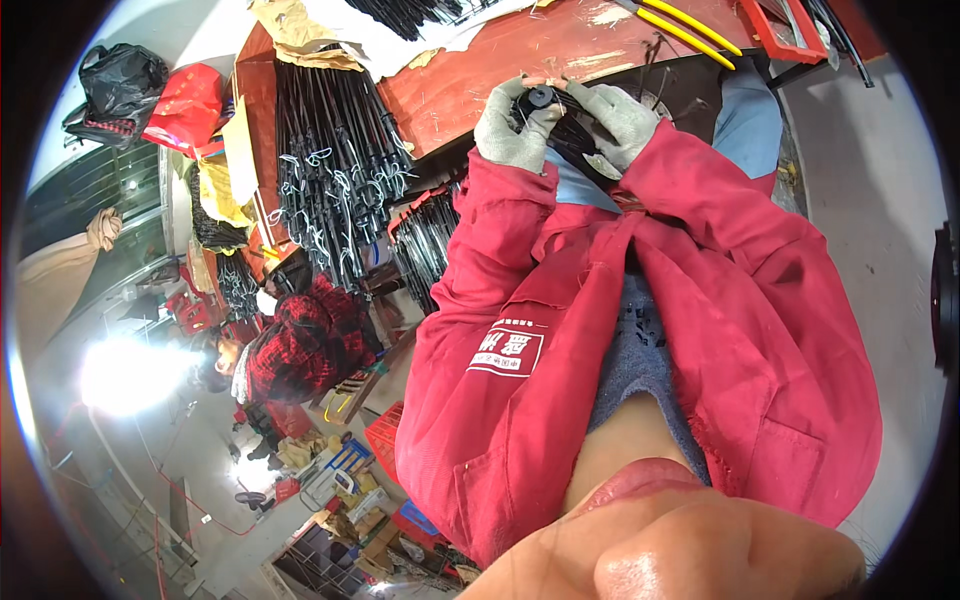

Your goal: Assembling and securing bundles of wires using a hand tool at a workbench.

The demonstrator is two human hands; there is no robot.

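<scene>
Both of my hands wear pale grey work gloves and are raised in front of me at the edge of the red table. My left hand (512,125) is closed round a black part (540,97) with a round, disc-like end that faces up. Close beside it, my right hand (622,122) has bent fingers on the darker, longer stretch of the same piece. Dark material hangs between the two gloves. Its full shape is hidden by my hands, so I cannot tell exactly what it is.
On the red table (480,85) lie yellow-handled pliers (690,30) and a red tray (785,35). A thick bundle of black rods with white ties (335,170) hangs over its left side. Further left, a person in a checked shirt (310,335) bends over, near plastic bags (187,108).
</scene>
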